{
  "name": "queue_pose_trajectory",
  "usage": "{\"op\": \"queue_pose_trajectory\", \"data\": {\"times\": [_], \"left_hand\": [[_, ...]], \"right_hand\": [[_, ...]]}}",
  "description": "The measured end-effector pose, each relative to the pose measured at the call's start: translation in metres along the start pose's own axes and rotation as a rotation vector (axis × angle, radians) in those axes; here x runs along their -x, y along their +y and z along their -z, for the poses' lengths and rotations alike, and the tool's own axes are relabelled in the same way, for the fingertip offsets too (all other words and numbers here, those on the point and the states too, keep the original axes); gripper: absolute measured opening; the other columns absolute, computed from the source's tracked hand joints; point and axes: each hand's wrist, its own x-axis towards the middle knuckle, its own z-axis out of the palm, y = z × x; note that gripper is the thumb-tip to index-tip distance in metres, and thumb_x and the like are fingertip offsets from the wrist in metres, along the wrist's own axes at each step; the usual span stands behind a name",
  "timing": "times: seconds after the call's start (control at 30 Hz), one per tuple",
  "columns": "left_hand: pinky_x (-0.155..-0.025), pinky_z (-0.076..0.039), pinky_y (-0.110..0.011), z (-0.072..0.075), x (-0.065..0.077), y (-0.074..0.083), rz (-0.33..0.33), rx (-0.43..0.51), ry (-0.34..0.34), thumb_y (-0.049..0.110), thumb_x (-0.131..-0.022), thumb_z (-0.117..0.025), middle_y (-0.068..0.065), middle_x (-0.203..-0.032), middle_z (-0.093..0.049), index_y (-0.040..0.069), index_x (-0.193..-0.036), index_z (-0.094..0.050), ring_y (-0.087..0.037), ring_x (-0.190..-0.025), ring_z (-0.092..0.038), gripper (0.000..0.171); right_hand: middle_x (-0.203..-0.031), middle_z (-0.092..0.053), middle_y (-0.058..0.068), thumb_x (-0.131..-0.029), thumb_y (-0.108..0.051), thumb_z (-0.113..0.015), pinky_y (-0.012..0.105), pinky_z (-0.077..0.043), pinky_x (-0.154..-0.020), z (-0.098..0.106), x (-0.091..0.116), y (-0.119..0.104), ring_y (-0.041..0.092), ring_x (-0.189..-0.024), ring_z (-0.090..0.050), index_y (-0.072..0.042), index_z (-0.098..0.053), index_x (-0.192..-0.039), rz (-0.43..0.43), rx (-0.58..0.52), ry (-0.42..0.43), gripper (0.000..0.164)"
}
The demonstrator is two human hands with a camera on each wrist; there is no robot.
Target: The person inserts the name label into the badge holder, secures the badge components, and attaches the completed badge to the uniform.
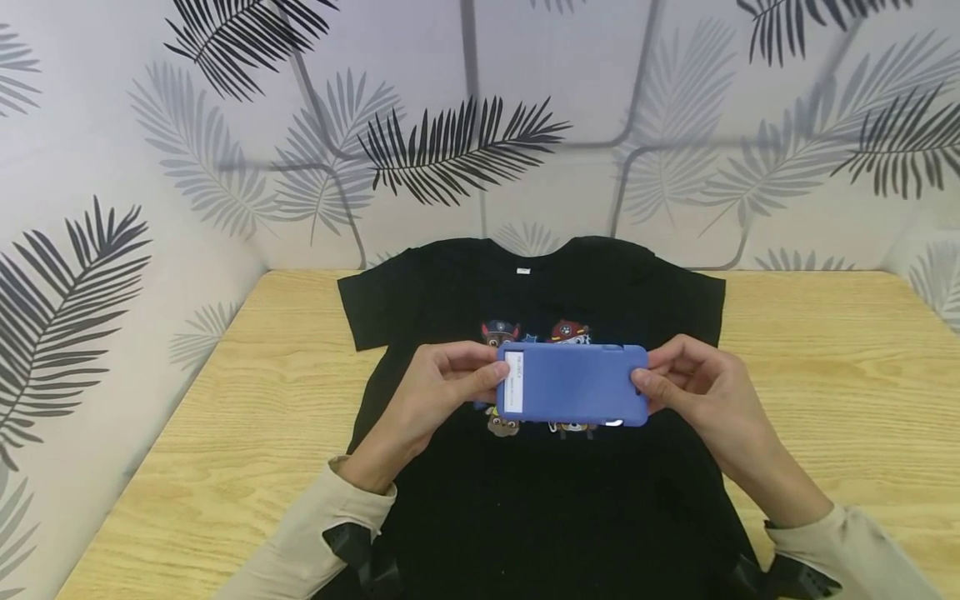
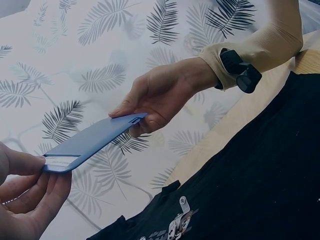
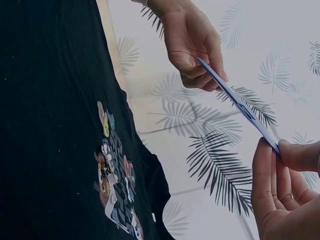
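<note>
A thin, flat blue rectangular plate point(image 1: 570, 383) is held level between my two hands above a black T-shirt point(image 1: 555, 508). It has a white label point(image 1: 513, 382) at its left end and small notches near its right end. My left hand point(image 1: 427, 396) pinches the left end, thumb on the label. The opposite end is pinched by my right hand point(image 1: 712, 392), thumb on top. In the right wrist view the plate point(image 3: 242, 107) appears nearly edge-on. Below it, the shirt's cartoon-animal print point(image 1: 502, 423) is partly covered.
The shirt lies spread front up on a wood-grain table point(image 1: 247, 433), its collar toward the back. Behind the table hangs a pale backdrop point(image 1: 562, 192) with leaf patterns. Black wrist devices point(image 1: 360, 554) sit on both beige sleeves.
</note>
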Motion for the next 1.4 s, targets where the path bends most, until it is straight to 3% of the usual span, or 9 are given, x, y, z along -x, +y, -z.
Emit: {"op": "queue_pose_trajectory", "data": {"times": [1.4], "left_hand": [[-0.081,-0.057,-0.041,-0.0001,-0.0040,-0.0031,0.003,0.028,0.005,0.004,-0.090,-0.066,-0.020,-0.099,-0.069,-0.013,-0.110,-0.064,-0.023,-0.079,-0.071,0.026]], "right_hand": [[-0.083,-0.070,0.002,-0.089,0.008,-0.063,0.025,-0.057,-0.063,0.0019,-0.0017,0.0013,0.014,-0.065,-0.066,-0.004,-0.064,-0.092,-0.001,-0.026,-0.002,0.013]]}}
